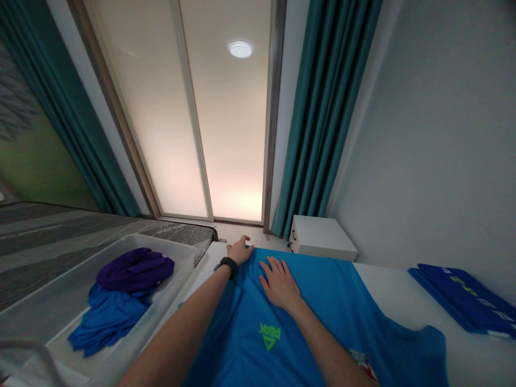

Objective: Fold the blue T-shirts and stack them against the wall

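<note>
A bright blue T-shirt (318, 279) lies spread over the white table, with a green PEAK logo (269, 334) upside down from where I look. My left hand (241, 251), a dark watch (229, 265) on its wrist, is at the shirt's far left corner by the table edge. Its visible thumb and finger are apart, the thumb touching the cloth; the other fingers are partly hidden. Flat on the shirt, my right hand (280, 282) rests with its fingers spread, holding nothing. Part of a red and white print (363, 365) shows beside my right forearm.
Left of the table, a translucent plastic bin (177, 250) holds a crumpled purple garment (135, 269) and a blue one (108, 317). Folded dark blue clothes (463, 295) lie at the table's right. Beyond stand a white cabinet (322, 236) and frosted sliding doors (229, 134). A mattress (80, 231) is at left.
</note>
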Demonstrator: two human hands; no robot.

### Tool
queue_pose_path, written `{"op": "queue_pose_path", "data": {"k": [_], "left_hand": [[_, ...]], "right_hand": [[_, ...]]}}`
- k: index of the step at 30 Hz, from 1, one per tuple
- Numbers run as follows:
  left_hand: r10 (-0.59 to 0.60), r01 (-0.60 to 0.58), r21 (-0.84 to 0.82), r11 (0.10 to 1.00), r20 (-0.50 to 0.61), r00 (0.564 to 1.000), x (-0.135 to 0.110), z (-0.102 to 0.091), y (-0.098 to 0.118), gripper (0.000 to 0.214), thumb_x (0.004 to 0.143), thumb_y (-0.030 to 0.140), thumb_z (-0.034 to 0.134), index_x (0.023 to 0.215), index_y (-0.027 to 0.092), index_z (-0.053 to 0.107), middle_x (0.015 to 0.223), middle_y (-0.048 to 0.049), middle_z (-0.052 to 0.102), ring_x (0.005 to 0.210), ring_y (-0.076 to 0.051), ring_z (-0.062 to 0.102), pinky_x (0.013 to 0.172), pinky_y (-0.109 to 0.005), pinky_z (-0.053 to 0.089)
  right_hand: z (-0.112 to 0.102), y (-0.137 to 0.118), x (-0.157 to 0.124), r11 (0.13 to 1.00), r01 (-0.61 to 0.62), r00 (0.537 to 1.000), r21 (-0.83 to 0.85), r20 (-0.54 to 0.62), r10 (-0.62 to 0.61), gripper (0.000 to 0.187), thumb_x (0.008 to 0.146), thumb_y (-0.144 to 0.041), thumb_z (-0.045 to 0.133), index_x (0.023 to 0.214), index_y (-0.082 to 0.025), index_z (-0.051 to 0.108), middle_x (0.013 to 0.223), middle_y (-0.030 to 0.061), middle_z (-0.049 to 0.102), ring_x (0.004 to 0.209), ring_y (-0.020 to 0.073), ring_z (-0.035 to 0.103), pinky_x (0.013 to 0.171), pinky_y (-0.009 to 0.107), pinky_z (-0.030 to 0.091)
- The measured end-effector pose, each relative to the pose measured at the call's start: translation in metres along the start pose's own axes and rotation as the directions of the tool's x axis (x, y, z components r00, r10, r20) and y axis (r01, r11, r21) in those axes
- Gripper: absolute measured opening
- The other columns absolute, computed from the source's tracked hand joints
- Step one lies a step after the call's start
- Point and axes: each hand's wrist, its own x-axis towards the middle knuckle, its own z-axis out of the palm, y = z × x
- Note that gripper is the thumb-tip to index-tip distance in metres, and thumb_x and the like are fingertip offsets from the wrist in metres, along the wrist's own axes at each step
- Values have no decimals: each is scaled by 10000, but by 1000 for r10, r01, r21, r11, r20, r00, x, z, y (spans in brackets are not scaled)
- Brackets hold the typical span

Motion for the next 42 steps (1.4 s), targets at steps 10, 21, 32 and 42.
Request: {"op": "queue_pose_path", "data": {"k": [10,21,32,42], "left_hand": [[-12,28,116,993,-140,990,3,-9,-13,280,892,159,405,1049,208,631,1149,-102,671,1090,-277,605,960,-468,320],[90,-85,135,987,-32,995,-57,-25,-19,307,952,327,391,1174,210,569,969,-73,723,1048,-261,616,918,-388,374],[156,-181,249,952,115,981,-133,-34,-21,395,953,320,412,1341,245,418,962,-104,728,931,-284,683,794,-353,443],[190,-151,412,899,-54,980,-138,-55,-63,281,965,242,384,1129,215,610,1071,-125,684,1044,-300,603,912,-440,404]], "right_hand": [[-3,1,-1,999,15,1000,37,10,-15,528,998,-430,233,1449,-231,422,1544,64,358,1437,220,248,1184,422,83],[1,6,2,998,-55,992,-8,109,56,612,988,-518,190,1527,-239,267,1609,46,170,1484,216,79,1179,481,-2],[-7,18,-20,992,-119,983,-43,134,124,629,979,-532,196,1524,-226,274,1603,56,204,1479,227,105,1170,509,12],[-15,-3,25,996,-48,997,-74,61,53,499,954,-327,348,1402,-136,456,1476,159,423,1373,290,335,1129,451,179]]}}
